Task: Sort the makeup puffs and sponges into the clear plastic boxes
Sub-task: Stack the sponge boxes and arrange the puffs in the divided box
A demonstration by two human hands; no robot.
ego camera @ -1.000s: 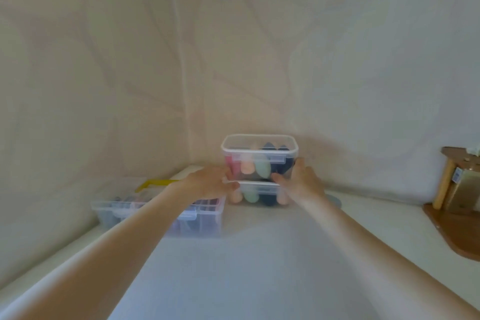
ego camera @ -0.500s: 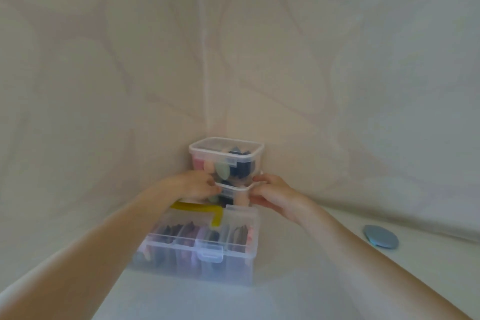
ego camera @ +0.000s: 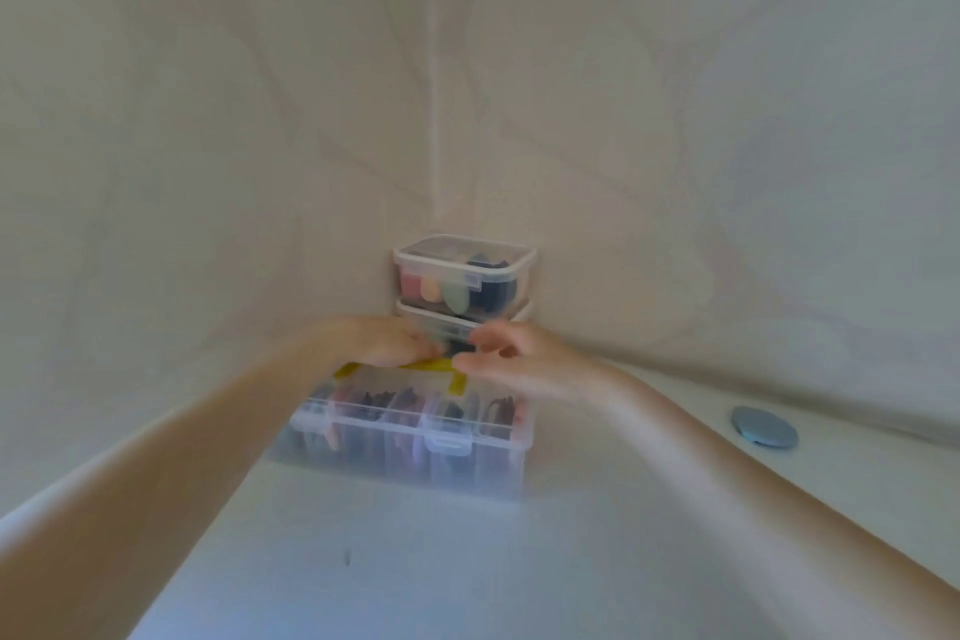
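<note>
- Left hand (ego camera: 387, 340) hovers over the back edge of the compartment box (ego camera: 410, 437) – fingers loosely curled, motion-blurred, so whether it grips anything I cannot tell.
- Stacked clear boxes (ego camera: 464, 276) sit in the wall corner, lids on, coloured sponges (ego camera: 453, 296) inside.
- Right hand (ego camera: 519, 361) is half open, empty, just before the lower box.
- Blue puff (ego camera: 764, 426) lies far right on the counter (ego camera: 519, 577).

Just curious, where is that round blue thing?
The round blue disc lies alone on the white table, right side, near the wall, apart from the compartment box.
</note>
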